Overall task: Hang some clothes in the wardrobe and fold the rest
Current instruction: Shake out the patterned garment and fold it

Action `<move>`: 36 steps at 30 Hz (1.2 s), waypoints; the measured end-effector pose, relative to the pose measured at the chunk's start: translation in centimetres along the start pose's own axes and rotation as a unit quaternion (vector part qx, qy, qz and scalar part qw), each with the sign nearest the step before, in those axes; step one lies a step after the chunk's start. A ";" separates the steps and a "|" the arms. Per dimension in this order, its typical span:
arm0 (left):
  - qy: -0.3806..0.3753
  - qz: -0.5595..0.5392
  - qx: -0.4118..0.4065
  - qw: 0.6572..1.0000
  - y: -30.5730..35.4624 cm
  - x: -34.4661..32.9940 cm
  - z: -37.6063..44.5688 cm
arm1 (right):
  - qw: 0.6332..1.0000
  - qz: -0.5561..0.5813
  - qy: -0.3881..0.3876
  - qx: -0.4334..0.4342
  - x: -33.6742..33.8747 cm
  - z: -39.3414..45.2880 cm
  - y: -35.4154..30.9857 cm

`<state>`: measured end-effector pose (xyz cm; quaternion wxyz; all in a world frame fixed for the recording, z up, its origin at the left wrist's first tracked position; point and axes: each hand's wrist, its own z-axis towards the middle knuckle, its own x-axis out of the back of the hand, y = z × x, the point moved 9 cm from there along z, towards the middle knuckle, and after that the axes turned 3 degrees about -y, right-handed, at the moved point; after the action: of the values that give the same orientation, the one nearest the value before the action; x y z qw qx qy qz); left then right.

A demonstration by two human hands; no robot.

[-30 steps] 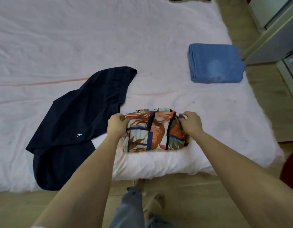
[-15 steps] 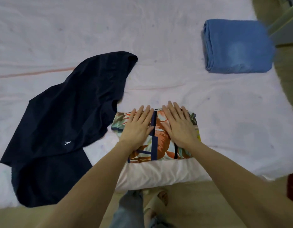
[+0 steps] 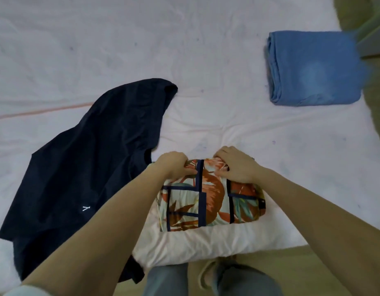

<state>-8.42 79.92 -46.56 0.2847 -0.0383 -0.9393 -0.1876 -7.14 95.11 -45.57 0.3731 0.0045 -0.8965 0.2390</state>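
Note:
A folded floral garment (image 3: 208, 201) with orange leaves and navy bands lies at the near edge of the bed (image 3: 120, 50). My left hand (image 3: 174, 165) grips its far left corner with curled fingers. At the far right corner, my right hand (image 3: 236, 165) curls over the cloth and pinches it with the thumb. A dark navy garment (image 3: 84, 167) lies spread and unfolded to the left, its lower end hanging over the bed's edge. Folded blue jeans (image 3: 312, 69) sit at the bed's far right.
The white sheet has a pink stripe (image 3: 46, 111) at the left. Wooden floor (image 3: 312, 270) shows below the bed's edge, with my legs in grey trousers (image 3: 169, 280). A grey-green furniture edge (image 3: 372, 39) stands at the top right.
Half a second ago both hands pressed flat on the floral garment. Now their fingers are curled and they grip its far edge.

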 end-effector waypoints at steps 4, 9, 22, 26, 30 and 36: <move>-0.054 -0.045 -0.037 0.997 2.5 1.0 -0.5 | 0.993 0.007 -0.118 -0.030 0.1 1.1 0.2; 0.001 0.080 -0.104 0.991 9.4 8.2 -2.3 | 0.980 0.157 -0.120 0.000 5.8 -2.7 2.2; 0.116 -0.018 -0.109 0.987 33.7 27.2 5.6 | 0.992 0.046 0.094 -0.066 34.0 -12.0 22.8; 0.067 -0.115 -0.077 0.988 34.8 29.0 10.6 | 0.992 0.076 0.065 -0.083 36.8 -9.2 26.6; 0.028 -0.156 -0.029 0.987 32.9 28.8 16.2 | 0.992 0.073 -0.004 -0.101 35.3 -4.1 30.1; 0.197 0.045 0.003 0.979 30.7 30.9 23.9 | 0.981 -0.130 0.071 -0.128 34.6 3.5 34.8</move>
<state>-41.17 116.25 -37.74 0.4726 -0.0418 -0.8626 -0.1757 -40.87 130.36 -39.29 0.4610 0.0558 -0.8828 0.0711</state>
